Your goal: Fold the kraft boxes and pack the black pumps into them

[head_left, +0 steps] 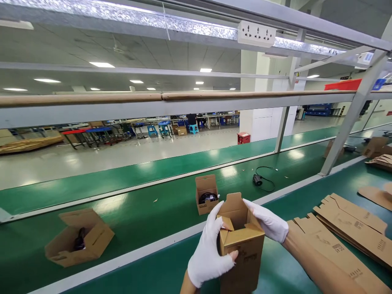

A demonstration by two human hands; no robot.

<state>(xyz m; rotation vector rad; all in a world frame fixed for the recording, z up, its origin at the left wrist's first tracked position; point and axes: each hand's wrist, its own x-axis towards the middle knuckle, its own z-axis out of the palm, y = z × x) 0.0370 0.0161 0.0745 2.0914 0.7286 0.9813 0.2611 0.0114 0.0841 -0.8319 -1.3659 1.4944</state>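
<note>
On the worker's side of the long, straight, pale metal strip (171, 241), a tall brown cardboard box (245, 261) is held with its long axis nearly upright, its open mouth facing the ceiling and a dark-printed face turned to the worker. Its lid flap stands up along the far edge, while a smaller flap on the left folds in over the opening. Its base is at the limit of my view, so I can't tell whether it rests on the smooth green bench (153, 275).

The left hand (208, 250), in a white cloth glove with a bare thumb tip, curves around the box's left side, thumb on the printed face. The right hand (271, 222), gloved in white too, has its fingers at the far right rim; its thumb is hidden, so I can't tell whether it grips.

Beyond the strip, on glossy green, sit a small open brown carton (204, 183) with a shiny black item (208, 197) inside, a wider open carton (101, 241), and a rounded black device (257, 179) with a looping cable. On the strip's near side, notched matte cardboard blanks (352, 224) lie flat, overlapping.
</note>
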